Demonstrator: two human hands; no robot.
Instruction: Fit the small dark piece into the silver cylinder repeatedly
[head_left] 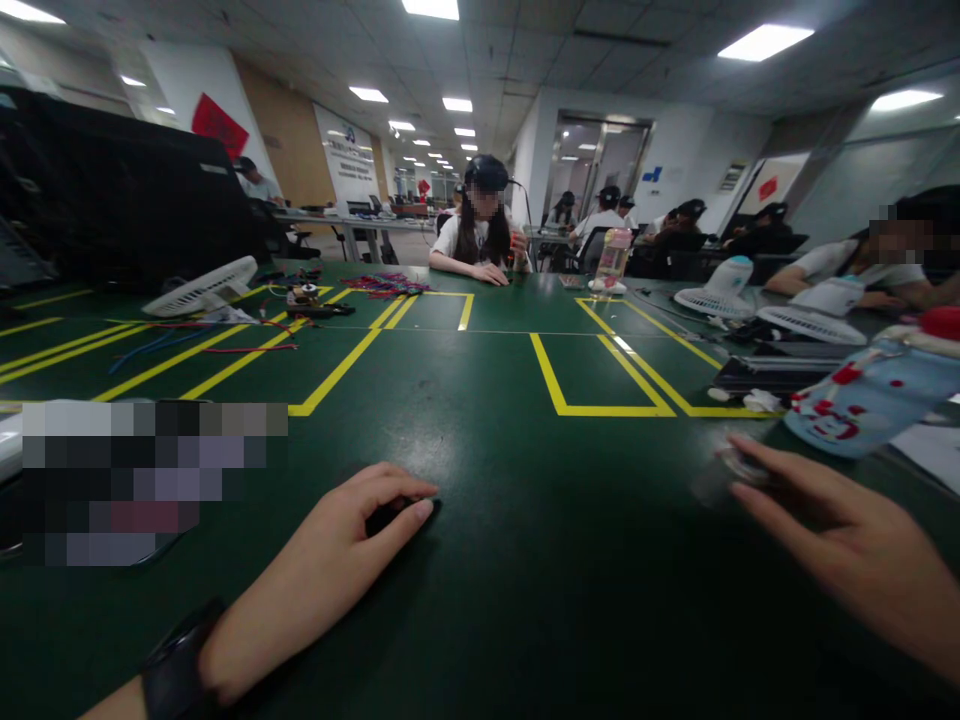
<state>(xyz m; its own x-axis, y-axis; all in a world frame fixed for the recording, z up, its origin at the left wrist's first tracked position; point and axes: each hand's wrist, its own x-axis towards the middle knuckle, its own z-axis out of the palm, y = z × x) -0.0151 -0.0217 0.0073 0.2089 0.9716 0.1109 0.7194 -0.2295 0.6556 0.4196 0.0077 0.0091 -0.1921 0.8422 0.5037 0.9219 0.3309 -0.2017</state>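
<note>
My left hand (367,530) lies on the green table (480,440), with its thumb and forefinger tips close together. Whether anything sits in the dark gap between them is hidden. A black watch (184,660) is on that wrist. Over the right side of the table, my right hand (840,530) has thumb and fingers closed around a small clear round thing (716,478) with a shiny rim, smeared by motion. Just beyond that hand stands a light blue bottle (847,400) with a red top and printed figures.
Yellow tape (615,411) marks boxes on the table. Wires (382,284), a small wired device (307,298) and a white fan (202,288) lie at the left. More fans (724,290) and a pink-topped bottle (611,262) stand right. A person (480,230) sits opposite.
</note>
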